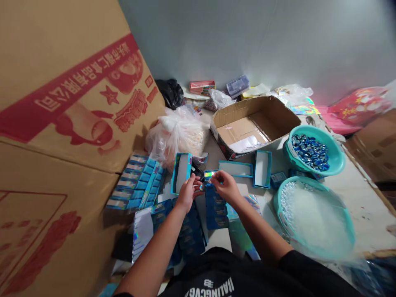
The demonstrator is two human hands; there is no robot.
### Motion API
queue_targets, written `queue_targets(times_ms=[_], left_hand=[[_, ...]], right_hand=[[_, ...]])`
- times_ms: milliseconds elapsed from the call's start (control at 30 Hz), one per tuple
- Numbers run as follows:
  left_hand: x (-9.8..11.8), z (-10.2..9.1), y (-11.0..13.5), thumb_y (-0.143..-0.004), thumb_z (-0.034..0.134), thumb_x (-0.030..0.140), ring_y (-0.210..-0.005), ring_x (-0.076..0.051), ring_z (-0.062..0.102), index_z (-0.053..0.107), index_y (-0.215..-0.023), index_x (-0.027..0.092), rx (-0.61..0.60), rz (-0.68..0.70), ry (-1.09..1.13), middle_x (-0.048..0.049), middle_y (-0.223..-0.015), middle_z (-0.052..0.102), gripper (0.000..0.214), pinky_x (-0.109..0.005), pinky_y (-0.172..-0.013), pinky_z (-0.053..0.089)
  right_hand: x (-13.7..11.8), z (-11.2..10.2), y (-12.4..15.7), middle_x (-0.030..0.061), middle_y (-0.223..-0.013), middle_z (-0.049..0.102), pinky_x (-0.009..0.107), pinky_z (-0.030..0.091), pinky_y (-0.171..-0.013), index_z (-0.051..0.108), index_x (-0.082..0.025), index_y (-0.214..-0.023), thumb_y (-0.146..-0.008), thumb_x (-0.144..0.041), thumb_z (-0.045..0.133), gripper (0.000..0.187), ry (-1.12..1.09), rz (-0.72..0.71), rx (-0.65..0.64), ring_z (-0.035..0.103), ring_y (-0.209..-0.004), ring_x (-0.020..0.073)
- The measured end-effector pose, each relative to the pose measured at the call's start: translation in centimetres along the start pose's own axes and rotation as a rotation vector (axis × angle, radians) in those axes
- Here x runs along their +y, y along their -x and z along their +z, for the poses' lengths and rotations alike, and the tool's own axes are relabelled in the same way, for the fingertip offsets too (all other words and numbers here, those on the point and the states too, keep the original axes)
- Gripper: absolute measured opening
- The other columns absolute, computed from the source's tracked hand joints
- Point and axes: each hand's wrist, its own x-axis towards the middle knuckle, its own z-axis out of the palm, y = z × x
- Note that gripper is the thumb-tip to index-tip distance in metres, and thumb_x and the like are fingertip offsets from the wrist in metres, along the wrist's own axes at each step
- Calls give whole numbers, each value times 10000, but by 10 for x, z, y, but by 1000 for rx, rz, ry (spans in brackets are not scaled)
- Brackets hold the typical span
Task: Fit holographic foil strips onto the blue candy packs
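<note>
My left hand (188, 193) has its fingers curled together, with a small white-and-blue piece (201, 187) at the fingertips; its exact kind is too small to tell. Just to its right, my right hand (225, 184) has thumb and fingers pinched together beside a small blue box (209, 174) with a shiny rainbow face. What the right fingertips hold, if anything, is hidden. Below both hands runs a row of small dark-blue boxes (217, 210). An upright blue tray-like box with a white inside (181, 175) stands at the left hand's far side.
Stacked blue boxes (136, 183) lie left, beside a large carton (77, 103). A bulging plastic bag (177, 134) and an open cardboard box (221, 142) stand behind. At right are a turquoise basin (338, 159) of blue shiny pieces and another basin (351, 229) of whitish pieces.
</note>
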Motion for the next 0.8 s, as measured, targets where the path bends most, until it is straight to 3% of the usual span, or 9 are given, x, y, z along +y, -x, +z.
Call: queue_targets(times_ms=[167,300,433,600,667,800], left_hand=[[-10,-1,0,-515,862,555,-728,-154,617,665,-861,140,12,58,-115,-33,-770,661,575,-244,-601,503],[-12,-6,-4,-588,794,590,-752,-158,624,658,-849,154,-18,133,-209,-36,-806,680,526,-271,-668,513],[1,-10,-25,-564,842,503,-665,-154,612,627,-771,168,-88,182,-367,-6,-667,651,448,-254,-613,452],[13,-13,-60,-490,900,480,-564,-160,608,533,-705,187,-209,145,-532,22,-562,616,517,-245,-534,417],[10,-15,-67,-539,883,515,-580,-165,628,501,-712,193,-229,137,-583,34,-564,605,529,-256,-547,449],[-7,-20,-69,-773,730,565,-562,-127,596,486,-725,186,-208,144,-710,53,-595,563,453,-272,-573,488]], right_hand=[[3,0,1,-4,-701,582,251,423,-611,557,-189,-785,-795,-411,601,227,15,14,-12,536,-637,144],[4,2,1,-3,-686,577,251,422,-594,528,-196,-775,-797,-425,566,233,68,18,25,543,-623,150],[5,0,-1,-16,-655,533,253,370,-607,486,-206,-721,-817,-382,541,208,197,17,84,496,-625,149],[5,3,-2,-23,-620,462,283,257,-660,416,-198,-651,-794,-196,560,203,393,36,134,414,-653,157],[3,6,-1,-9,-661,472,295,248,-700,435,-191,-669,-783,-138,555,174,444,47,146,427,-716,175],[6,6,2,39,-863,516,314,275,-785,511,-195,-769,-763,-153,615,113,479,94,195,452,-913,231]])
